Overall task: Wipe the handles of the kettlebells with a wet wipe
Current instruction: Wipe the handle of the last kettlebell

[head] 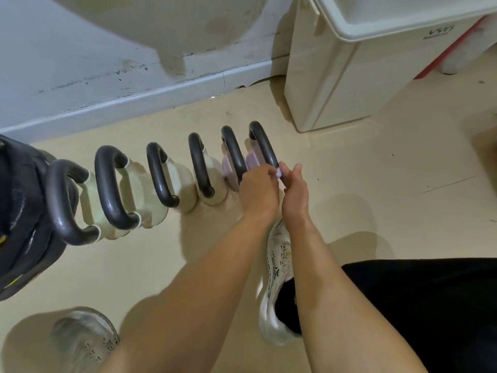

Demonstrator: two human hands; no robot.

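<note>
Several kettlebells stand in a row on the beige floor, with dark handles over cream or pink bodies. The rightmost kettlebell handle (262,142) arches over a pink body (252,158). My left hand (258,191) and my right hand (294,188) meet at the near end of that handle. Both pinch a small white wet wipe (279,173) between their fingertips, right at the handle's lower end. The neighbouring handle (233,153) passes just behind my left hand. Handles further left look shiny and damp.
A cream cabinet (336,84) stands just right of the row. A grey baseboard (134,103) runs behind the kettlebells. Dark weight plates (21,211) sit at the far left. My white shoes (278,267) stand on the floor (390,184) below my arms.
</note>
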